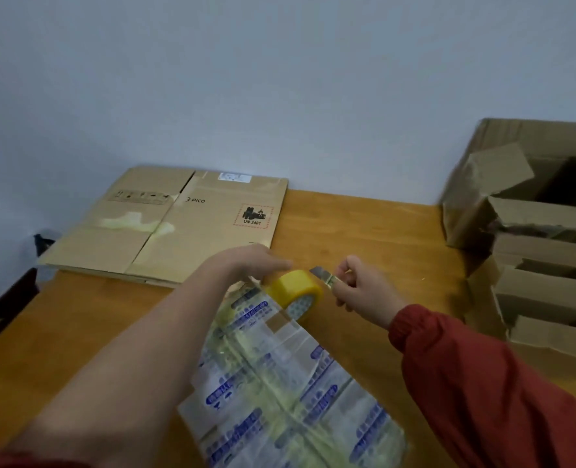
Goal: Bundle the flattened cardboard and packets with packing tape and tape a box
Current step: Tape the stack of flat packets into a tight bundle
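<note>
The left hand (258, 265) grips the yellow tape roll (293, 287) on the packets (280, 383), while the right hand (362, 293) clasps a cutter (322, 275) just beside the roll.

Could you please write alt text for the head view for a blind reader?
A left hand holds a yellow tape roll on taped packets while the right hand holds a knife beside it. Flattened cardboard lies behind, open boxes at right.
</note>
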